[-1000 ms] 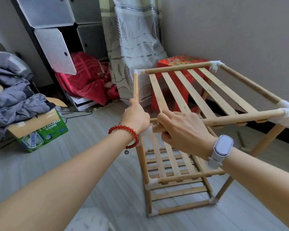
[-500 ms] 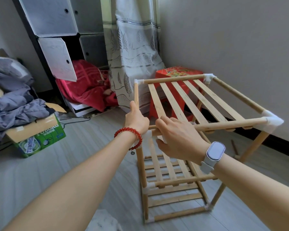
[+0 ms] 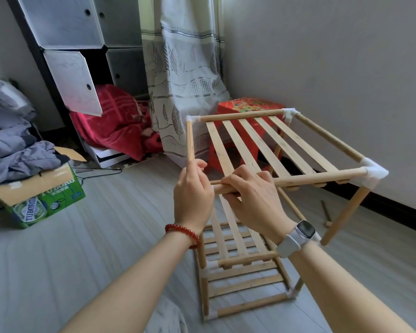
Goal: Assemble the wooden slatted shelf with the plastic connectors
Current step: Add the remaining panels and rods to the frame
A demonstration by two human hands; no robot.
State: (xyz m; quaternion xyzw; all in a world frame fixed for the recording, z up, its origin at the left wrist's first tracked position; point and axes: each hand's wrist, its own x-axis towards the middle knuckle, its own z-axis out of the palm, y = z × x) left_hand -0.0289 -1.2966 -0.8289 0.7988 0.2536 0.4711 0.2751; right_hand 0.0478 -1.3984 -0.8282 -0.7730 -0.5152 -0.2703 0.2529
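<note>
Shelf [image 3: 262,150] stands on the grey floor [image 3: 106,236] in the room's corner, near the wall, with its top slatted tier level with the hands and lower tiers showing beneath. We're at the near-left top corner, and it looks like the last joint of this tier is being closed.

Starting on the left: the left hand [image 3: 192,198], red bead bracelet [image 3: 183,234] at the wrist, is wrapped round the corner where the left side rail [image 3: 190,140] comes down to meet the front. Its fingers are curled tight around that junction; whatever connector sits there is hidden under the palm, so I can't say whether it's seated.

Moving right: the right hand [image 3: 252,198], smartwatch [image 3: 304,230] on the wrist, is clamped on the front rail [image 3: 310,177], fingers [image 3: 240,174] folded over the top and thumb underneath, right beside the left hand and touching it.

Farther right, the white plastic connector [image 3: 375,174] at the near-right corner already joins its rails and leg, and the far corners look capped too.

My read: the next move is a firm push of the front rail's end leftward into the hidden corner piece, while the left hand braces it square. Skew it, and the rail may jam or pop the right-hand joint.
</note>
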